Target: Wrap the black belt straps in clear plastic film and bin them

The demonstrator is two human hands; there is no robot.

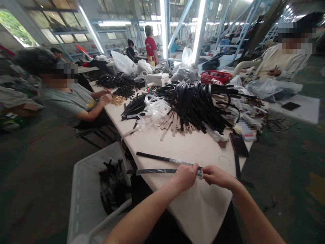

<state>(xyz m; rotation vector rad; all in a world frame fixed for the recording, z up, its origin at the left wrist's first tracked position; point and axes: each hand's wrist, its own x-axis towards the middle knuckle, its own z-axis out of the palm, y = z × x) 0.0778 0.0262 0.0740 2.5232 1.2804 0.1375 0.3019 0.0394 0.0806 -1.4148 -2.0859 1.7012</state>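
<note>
At the near table edge, left hand (186, 176) and right hand (215, 175) pinch one wrapped black strap (154, 171); a second strap (162, 158) and the big strap heap (198, 105) wait untouched, while some straps already sit in the white bin (83, 189).

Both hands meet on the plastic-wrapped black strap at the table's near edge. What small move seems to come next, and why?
Probably a pull: the right hand draws the clear wrap off the strap while the left hand grips it. The wrap covers the strap's middle, and the right hand's fingers pinch its end.
</note>
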